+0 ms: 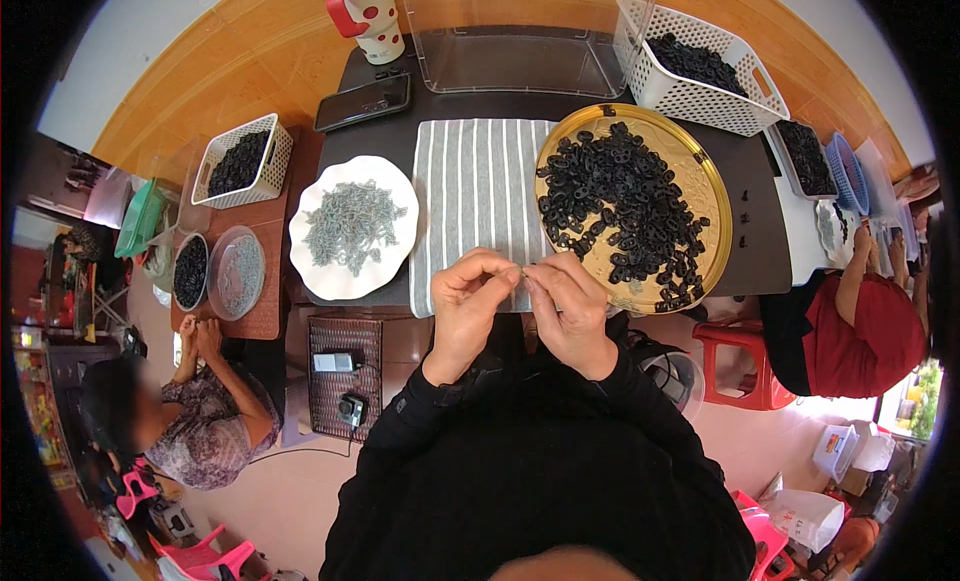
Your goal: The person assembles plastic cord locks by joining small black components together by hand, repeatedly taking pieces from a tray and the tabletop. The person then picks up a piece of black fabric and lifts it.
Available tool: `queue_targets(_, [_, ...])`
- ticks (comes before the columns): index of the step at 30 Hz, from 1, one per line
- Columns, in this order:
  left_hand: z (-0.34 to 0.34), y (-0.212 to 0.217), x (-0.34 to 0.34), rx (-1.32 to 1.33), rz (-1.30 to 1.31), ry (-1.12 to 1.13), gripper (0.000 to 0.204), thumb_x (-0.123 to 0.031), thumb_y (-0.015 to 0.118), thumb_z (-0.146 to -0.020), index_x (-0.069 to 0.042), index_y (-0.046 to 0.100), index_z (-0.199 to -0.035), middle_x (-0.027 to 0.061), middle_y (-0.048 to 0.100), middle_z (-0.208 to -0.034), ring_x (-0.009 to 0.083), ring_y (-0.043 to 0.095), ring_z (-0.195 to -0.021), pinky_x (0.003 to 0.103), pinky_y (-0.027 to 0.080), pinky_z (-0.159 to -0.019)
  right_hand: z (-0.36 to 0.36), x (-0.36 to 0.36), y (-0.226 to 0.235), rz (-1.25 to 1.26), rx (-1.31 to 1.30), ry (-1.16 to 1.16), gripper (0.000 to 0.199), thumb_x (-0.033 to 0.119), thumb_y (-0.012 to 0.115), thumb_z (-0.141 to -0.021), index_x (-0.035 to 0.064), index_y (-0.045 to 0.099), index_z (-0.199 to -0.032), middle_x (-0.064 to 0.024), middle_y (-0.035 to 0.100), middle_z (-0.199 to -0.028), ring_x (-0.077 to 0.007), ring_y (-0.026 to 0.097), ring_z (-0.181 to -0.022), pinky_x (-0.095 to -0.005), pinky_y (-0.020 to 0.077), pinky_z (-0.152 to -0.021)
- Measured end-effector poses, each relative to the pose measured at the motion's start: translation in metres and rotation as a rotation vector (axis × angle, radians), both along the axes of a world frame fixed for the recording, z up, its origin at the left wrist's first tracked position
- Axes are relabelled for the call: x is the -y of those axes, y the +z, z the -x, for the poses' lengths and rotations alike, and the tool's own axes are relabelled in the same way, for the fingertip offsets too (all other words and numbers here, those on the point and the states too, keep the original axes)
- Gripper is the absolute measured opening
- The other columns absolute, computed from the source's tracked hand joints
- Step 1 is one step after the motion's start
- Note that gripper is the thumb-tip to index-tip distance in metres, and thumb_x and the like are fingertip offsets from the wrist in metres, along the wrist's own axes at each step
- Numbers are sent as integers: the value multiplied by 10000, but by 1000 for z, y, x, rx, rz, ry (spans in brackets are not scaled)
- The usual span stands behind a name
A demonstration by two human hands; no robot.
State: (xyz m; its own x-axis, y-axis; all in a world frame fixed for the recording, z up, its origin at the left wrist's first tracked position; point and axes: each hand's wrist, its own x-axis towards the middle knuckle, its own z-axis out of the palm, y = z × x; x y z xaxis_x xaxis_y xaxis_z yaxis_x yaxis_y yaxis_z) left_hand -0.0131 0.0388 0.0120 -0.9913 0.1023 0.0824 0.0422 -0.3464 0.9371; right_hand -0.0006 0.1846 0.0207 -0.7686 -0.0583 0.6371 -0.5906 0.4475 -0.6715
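Observation:
My left hand [466, 306] and my right hand [573, 313] meet over the near edge of a grey and white striped cloth [478, 186]. Thumb and forefinger of each are pinched together, fingertips almost touching. Whatever sits between them is too small to make out. Left of the cloth, a white scalloped plate [318, 271] carries a heap of small silvery metal pieces [352, 224]. To the right lies a round gold tray [718, 196] with many small black oval parts [625, 186] spread over it, close to my right hand.
Behind the tray stands a white perforated basket [700, 96] of black parts; a clear plastic box [515, 61] is beside it. A phone [365, 103] and a spotted tumbler [370, 21] sit at the back left. Other people work at left [215, 421] and right [865, 331].

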Motion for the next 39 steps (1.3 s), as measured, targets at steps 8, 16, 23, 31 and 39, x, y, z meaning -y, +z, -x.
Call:
queue_targets(8, [-4, 2, -3, 53, -89, -31, 91, 83, 613, -845, 44, 691, -872, 29, 607, -833, 78, 542, -749, 214, 424, -691, -17, 1, -12, 609, 373, 109, 244, -87, 599, -879, -25, 615, -1115, -40, 627, -924, -72, 593, -769, -214, 498, -689])
queue_targets(16, [-8, 3, -9, 49, -91, -13, 88, 69, 623, -858, 46, 696, -901, 28, 599, -839, 77, 541, -754, 212, 422, -680, -19, 3, -9, 592, 348, 68, 226, -80, 614, -873, -29, 623, -1093, -52, 633, -912, -77, 599, -740, -212, 497, -660])
queue_targets(23, [-9, 1, -10, -16, -51, -1, 79, 63, 632, -860, 44, 688, -912, 36, 601, -857, 83, 531, -767, 213, 416, -684, -19, 4, -8, 590, 302, 33, 205, -92, 621, -856, -34, 625, -1052, -54, 629, -877, -79, 586, -700, -208, 478, -623])
queue_targets(31, [-9, 0, -12, -33, -67, -32, 33, 29, 651, -874, 38, 679, -889, 41, 596, -868, 88, 526, -773, 216, 425, -694, -20, 4, -5, 471, 221, -21, 198, -111, 631, -833, -39, 622, -1017, -50, 621, -834, -74, 568, -675, -205, 459, -604])
queue_targets(39, [-12, -2, -18, -151, 62, 5, 33, 40, 637, -878, 38, 668, -890, 40, 593, -883, 90, 524, -782, 213, 430, -697, -20, 0, 5, 245, 78, -91, 177, -135, 623, -815, -50, 627, -971, -57, 608, -758, -80, 557, -624, -204, 430, -564])
